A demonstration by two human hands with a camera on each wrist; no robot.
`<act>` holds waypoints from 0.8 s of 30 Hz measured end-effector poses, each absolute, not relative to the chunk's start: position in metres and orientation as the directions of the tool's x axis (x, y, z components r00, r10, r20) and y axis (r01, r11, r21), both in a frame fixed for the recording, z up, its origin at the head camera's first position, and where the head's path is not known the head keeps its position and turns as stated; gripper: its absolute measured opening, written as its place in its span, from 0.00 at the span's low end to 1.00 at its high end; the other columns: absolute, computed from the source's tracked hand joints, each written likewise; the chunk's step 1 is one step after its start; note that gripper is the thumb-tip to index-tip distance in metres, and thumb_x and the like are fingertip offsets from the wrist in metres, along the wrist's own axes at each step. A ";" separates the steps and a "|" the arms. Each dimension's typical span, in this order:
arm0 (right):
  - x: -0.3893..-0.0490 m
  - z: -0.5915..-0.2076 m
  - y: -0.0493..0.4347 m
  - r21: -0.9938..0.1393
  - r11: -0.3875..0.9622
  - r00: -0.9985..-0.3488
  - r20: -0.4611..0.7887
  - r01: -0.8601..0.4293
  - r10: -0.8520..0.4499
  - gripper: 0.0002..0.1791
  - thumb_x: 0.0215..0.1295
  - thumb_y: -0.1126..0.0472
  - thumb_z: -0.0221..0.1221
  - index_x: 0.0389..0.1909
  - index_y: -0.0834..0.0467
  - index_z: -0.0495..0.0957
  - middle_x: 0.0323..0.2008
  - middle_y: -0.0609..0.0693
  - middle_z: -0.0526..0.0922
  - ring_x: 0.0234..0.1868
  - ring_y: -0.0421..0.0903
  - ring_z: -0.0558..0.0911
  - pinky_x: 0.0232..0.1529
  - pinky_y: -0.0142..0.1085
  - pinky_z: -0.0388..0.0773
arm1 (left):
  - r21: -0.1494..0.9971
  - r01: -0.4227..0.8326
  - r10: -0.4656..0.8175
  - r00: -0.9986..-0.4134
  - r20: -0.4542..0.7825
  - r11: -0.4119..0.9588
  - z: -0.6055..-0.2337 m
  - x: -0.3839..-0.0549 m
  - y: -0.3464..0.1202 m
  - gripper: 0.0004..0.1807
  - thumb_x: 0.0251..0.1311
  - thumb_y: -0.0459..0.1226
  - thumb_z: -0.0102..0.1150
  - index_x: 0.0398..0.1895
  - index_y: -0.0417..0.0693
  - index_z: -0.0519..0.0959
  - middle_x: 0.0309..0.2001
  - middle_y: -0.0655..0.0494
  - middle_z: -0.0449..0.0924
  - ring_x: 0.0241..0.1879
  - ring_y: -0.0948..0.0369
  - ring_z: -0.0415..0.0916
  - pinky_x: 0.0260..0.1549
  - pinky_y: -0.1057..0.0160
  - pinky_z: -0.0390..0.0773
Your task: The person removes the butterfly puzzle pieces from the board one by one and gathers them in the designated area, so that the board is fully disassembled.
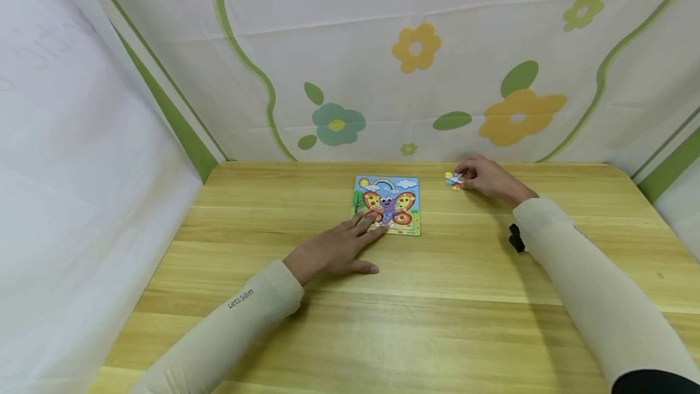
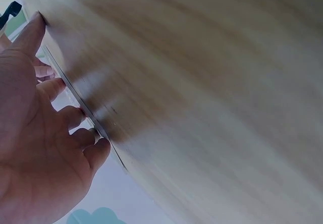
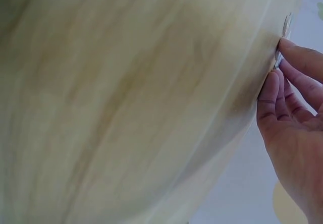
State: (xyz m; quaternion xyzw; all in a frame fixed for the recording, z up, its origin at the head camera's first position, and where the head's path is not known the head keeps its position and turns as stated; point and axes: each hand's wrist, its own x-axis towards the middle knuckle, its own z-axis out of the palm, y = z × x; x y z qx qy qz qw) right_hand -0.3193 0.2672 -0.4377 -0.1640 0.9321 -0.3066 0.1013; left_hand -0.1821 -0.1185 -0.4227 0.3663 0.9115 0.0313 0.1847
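Note:
A square picture puzzle [image 1: 406,184] with a purple butterfly, a rainbow and a sun lies flat on the table. My left hand [image 1: 344,247] rests on its lower left part with fingers spread and the thumb out on the wood. In the left wrist view, the fingertips of the left hand [image 2: 48,128] lie along the thin edge of the board [image 2: 98,125]. To the right of the puzzle, a small cluster of colourful puzzle pieces [image 1: 451,180] lies near the table's back edge. My right hand [image 1: 487,180] pinches at these pieces, with one [image 3: 278,58] between thumb and index fingertip.
The wooden table [image 1: 383,321] ends just behind the puzzle, against a white cloth [image 1: 350,47] printed with flowers. Another white cloth [image 1: 82,199] hangs along the left side. A black clip-like object [image 1: 516,239] is at the right wrist.

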 end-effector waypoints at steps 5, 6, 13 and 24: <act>-0.320 -0.438 0.267 -0.608 0.756 -0.925 -0.090 -0.241 -0.368 0.18 0.70 0.70 0.64 0.58 0.72 0.79 0.54 0.66 0.75 0.49 0.57 0.73 0.50 0.45 0.70 | 0.190 0.652 0.675 -0.667 -0.315 0.734 -0.424 -0.183 -0.118 0.47 0.74 0.66 0.48 0.87 0.63 0.43 0.87 0.52 0.32 0.86 0.47 0.32 0.81 0.45 0.56; -0.320 -0.438 0.267 -0.607 0.756 -0.925 -0.089 -0.244 -0.370 0.18 0.70 0.70 0.64 0.58 0.72 0.79 0.54 0.67 0.75 0.48 0.57 0.74 0.49 0.45 0.70 | 0.189 0.653 0.675 -0.667 -0.317 0.734 -0.424 -0.183 -0.118 0.47 0.74 0.66 0.48 0.87 0.63 0.42 0.87 0.52 0.32 0.86 0.47 0.32 0.81 0.45 0.56; -0.319 -0.437 0.267 -0.599 0.759 -0.922 -0.087 -0.254 -0.377 0.18 0.71 0.68 0.65 0.58 0.72 0.79 0.54 0.66 0.75 0.48 0.57 0.74 0.50 0.45 0.71 | 0.182 0.659 0.677 -0.662 -0.320 0.730 -0.422 -0.182 -0.118 0.48 0.74 0.66 0.47 0.87 0.62 0.42 0.87 0.53 0.32 0.86 0.47 0.31 0.81 0.45 0.54; -0.318 -0.432 0.267 -0.606 0.759 -0.923 -0.103 -0.238 -0.372 0.20 0.71 0.67 0.65 0.60 0.70 0.78 0.56 0.66 0.75 0.50 0.57 0.76 0.52 0.48 0.73 | 0.164 0.670 0.683 -0.665 -0.302 0.724 -0.421 -0.181 -0.117 0.49 0.73 0.66 0.49 0.87 0.60 0.43 0.87 0.51 0.34 0.86 0.48 0.34 0.82 0.47 0.53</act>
